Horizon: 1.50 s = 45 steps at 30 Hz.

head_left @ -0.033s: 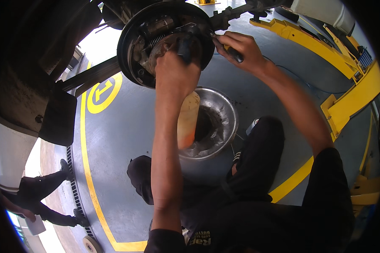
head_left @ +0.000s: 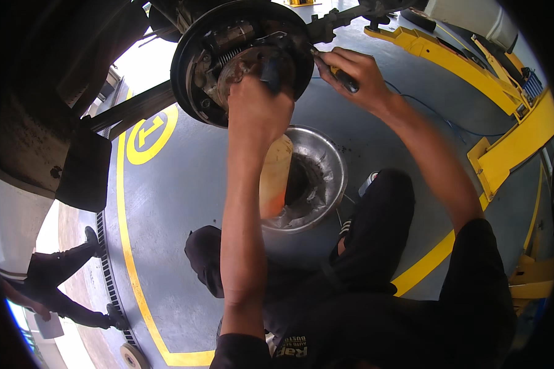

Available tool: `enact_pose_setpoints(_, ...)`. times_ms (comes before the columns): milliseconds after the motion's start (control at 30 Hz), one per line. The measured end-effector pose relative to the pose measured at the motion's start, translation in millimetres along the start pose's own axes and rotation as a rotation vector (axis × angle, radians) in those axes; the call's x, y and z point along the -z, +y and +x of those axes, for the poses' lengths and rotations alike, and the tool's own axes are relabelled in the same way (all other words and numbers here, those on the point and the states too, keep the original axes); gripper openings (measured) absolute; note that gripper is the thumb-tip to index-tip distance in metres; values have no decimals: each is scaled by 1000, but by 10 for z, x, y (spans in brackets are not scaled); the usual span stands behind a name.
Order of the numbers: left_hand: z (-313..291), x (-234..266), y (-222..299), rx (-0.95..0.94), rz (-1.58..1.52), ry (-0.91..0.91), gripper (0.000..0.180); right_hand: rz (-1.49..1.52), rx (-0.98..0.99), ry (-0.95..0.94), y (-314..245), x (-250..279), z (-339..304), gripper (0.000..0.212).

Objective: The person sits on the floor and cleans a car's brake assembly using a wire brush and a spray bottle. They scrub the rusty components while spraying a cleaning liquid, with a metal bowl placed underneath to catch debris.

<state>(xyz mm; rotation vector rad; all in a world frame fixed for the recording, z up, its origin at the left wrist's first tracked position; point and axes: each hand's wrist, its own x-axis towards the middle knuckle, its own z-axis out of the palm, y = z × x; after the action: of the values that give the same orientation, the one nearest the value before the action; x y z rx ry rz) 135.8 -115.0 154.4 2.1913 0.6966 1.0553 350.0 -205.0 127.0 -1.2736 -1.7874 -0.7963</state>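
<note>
A round drum brake assembly (head_left: 197,92) hangs ahead of me with its shoes, a coil spring (head_left: 228,58) and the hub showing. My left hand (head_left: 260,104) is closed in front of the hub, round a dark handle-like piece (head_left: 271,74); its far end and my fingertips are hidden. At the right rim of the brake, my right hand (head_left: 360,77) grips a screwdriver (head_left: 346,80) with a yellow and black handle. The screwdriver's tip points at the backing plate's edge; whether it touches cannot be seen.
Below the brake, a round metal pan (head_left: 326,203) sits on the grey floor beside a translucent plastic container (head_left: 276,178) with orange fluid. A yellow lift arm (head_left: 449,64) extends at right. A can (head_left: 368,183) stands by my knee. Another person's legs (head_left: 68,270) show at far left.
My right hand and the screwdriver have shifted slightly right and down. My left hand has edged slightly right, still at the hub.
</note>
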Motion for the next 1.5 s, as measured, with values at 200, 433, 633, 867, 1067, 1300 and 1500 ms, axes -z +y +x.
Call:
enact_pose_setpoints(200, -160, -180, -231, -14, -28, -63, 45, 79, -159, 271, -259, -202, -5, 14)
enact_pose_setpoints(433, -270, -201, -324, -111, 10, 37, 39, 267, -245, 310, -249, -202, 132, 14)
enact_pose_setpoints(633, -292, -171, -197, -84, -52, 53, 39, 200, -153, 102, 74, -10, -80, 9)
enact_pose_setpoints(867, -461, -363, -426, -192, -41, 15, 44, 174, -418, 525, -551, -446, -391, 10)
enact_pose_setpoints(1067, -443, -425, -728, -212, -28, -59, 47, 152, -528, 470, -547, -774, -448, 18)
enact_pose_setpoints(1300, -459, -548, -846, -217, -20, -54, 26, 97, -509, 382, -600, -776, -455, 16)
enact_pose_setpoints(1500, -431, -609, -825, -167, -78, -48, 34, 60, -410, 387, -509, -677, -466, 13)
